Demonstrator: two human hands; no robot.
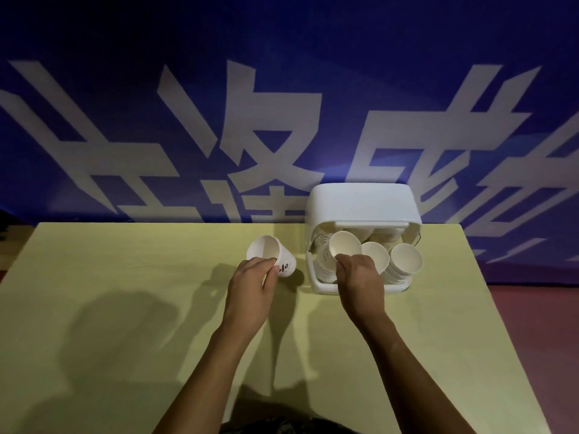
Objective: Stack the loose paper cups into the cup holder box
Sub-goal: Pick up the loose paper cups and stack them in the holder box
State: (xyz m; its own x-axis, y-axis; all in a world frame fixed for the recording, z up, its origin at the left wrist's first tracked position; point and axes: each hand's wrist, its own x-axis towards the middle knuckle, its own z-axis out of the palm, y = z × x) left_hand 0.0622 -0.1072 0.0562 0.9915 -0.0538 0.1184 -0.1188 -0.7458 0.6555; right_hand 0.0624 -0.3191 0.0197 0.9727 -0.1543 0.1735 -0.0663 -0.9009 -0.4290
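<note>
A white cup holder box [363,205] stands at the back of the table, right of centre, its open front facing me with stacks of white paper cups [405,260] inside. My right hand [360,280] pinches the near rim of a paper cup [344,244] at the left front stack in the box. My left hand [250,281] grips a loose white paper cup [266,250] with dark print, tilted, just left of the box and close to the table.
The pale yellow table [125,308] spreads wide to the left and front. A blue banner [219,89] with large white characters hangs close behind the table. Reddish floor [539,324] shows past the table's right edge.
</note>
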